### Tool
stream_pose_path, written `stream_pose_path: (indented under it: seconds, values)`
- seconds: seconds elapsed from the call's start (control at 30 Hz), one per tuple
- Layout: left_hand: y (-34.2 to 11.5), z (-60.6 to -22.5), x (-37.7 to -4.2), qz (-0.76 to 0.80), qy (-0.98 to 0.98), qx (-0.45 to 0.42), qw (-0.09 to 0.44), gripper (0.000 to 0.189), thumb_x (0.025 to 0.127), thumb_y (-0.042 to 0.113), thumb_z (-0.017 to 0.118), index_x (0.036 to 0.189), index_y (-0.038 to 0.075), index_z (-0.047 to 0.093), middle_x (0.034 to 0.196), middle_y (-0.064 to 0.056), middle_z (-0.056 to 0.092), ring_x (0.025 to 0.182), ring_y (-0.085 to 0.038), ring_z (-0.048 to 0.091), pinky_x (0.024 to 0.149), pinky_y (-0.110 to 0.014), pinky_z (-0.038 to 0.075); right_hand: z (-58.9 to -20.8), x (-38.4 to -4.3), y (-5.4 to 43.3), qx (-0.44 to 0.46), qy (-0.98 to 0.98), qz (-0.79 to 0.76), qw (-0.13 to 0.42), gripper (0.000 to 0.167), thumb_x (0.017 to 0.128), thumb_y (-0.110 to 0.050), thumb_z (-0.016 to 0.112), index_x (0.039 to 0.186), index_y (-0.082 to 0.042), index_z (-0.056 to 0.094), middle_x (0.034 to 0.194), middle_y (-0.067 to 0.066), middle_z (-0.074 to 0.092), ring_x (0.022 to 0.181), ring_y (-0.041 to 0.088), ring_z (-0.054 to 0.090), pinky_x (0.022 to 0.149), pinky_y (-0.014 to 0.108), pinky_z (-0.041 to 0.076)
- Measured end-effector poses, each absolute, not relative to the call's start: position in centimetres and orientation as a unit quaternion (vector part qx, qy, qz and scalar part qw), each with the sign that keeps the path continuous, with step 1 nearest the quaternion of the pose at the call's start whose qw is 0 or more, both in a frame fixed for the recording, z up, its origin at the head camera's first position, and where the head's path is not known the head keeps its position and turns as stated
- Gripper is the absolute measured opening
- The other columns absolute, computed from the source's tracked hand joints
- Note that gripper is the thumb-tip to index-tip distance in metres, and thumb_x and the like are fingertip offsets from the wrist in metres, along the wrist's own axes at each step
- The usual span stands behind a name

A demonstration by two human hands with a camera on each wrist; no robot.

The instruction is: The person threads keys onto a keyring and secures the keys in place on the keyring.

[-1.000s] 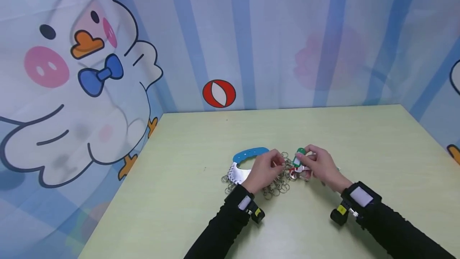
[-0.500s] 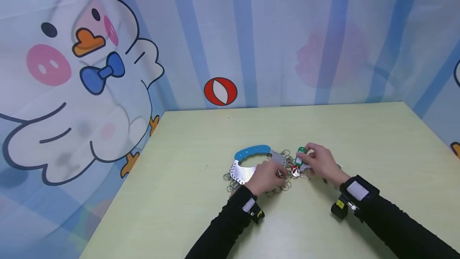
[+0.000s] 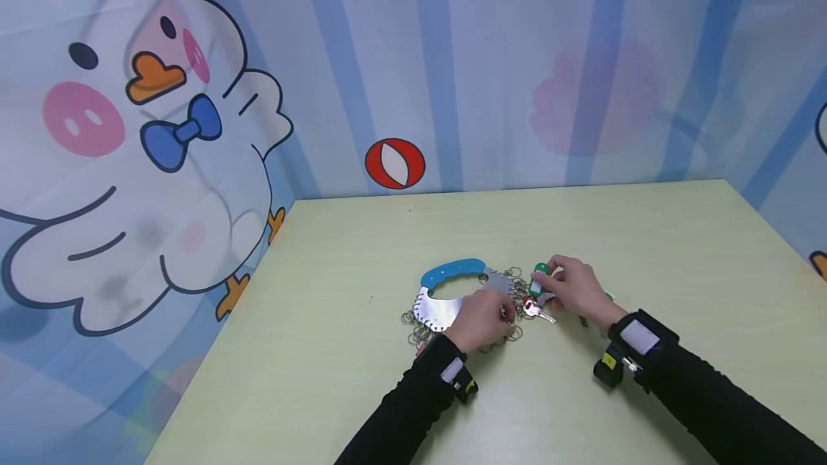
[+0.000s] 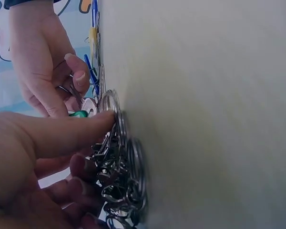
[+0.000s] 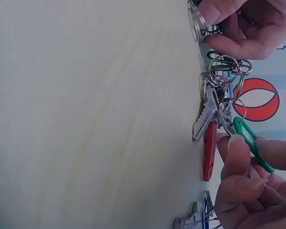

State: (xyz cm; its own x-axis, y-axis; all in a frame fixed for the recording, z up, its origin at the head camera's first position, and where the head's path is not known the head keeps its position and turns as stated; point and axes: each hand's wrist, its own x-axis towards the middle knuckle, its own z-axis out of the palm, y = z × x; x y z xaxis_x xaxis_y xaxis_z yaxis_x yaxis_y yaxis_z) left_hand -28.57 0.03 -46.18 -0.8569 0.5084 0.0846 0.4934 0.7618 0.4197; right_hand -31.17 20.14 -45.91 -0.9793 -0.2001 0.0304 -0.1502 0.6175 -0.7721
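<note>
A silver key holder plate with a blue grip lies on the table, fringed with split rings. My left hand is over the plate's near right edge; its thumb and finger pinch a split ring. Between the thumb and fingers of my right hand is a green key tag, close to the right end of the rings. A silver key lies just below that tag. Beside the keys in the right wrist view is a red key tag.
More keys lie under and beside my right hand, partly hidden by it. Blue and yellow tags show past the right hand in the left wrist view. The pale table ends at a printed cloth backdrop.
My left hand has come down and toward me, from the rings beside the green tag to the plate's near edge. The right hand stays on the green tag; a key now shows plainly below it.
</note>
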Motion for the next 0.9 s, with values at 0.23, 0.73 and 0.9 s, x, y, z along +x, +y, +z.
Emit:
stream_pose_path:
  seconds: [0.23,0.73,0.9]
  values:
    - [0.1,-46.4,-28.6,0.216,0.939,0.266,0.023,0.011,0.076,0.015,0.076,0.072,0.019,0.067,0.073,0.01,0.062,0.071,-0.004,0.053,0.071,-0.028,0.041,-46.1,-31.3,20.5,-0.093,0.902,-0.42,0.024,0.023,0.095,-0.022,0.06,0.094,0.0,0.054,0.074,0.013,0.07,0.048,0.016,0.059,0.044,0.025,0.041]
    - [0.0,-46.5,-28.9,0.283,0.925,0.249,0.039,0.004,0.08,0.013,0.071,0.079,0.018,0.071,0.073,0.008,0.063,0.066,-0.002,0.049,0.066,-0.021,0.035,-45.4,-31.3,22.5,-0.085,0.898,-0.432,0.013,0.028,0.099,-0.021,0.052,0.106,0.005,0.059,0.09,0.019,0.065,0.053,0.018,0.058,0.048,0.029,0.048]
    - [-0.2,-46.6,-28.7,0.323,0.913,0.247,0.032,0.004,0.081,0.008,0.071,0.08,0.013,0.072,0.076,0.004,0.066,0.066,0.0,0.05,0.062,-0.015,0.04,-44.8,-31.0,23.7,-0.084,0.91,-0.407,-0.008,0.026,0.098,-0.018,0.053,0.104,0.006,0.061,0.089,0.02,0.067,0.054,0.018,0.058,0.048,0.027,0.045]
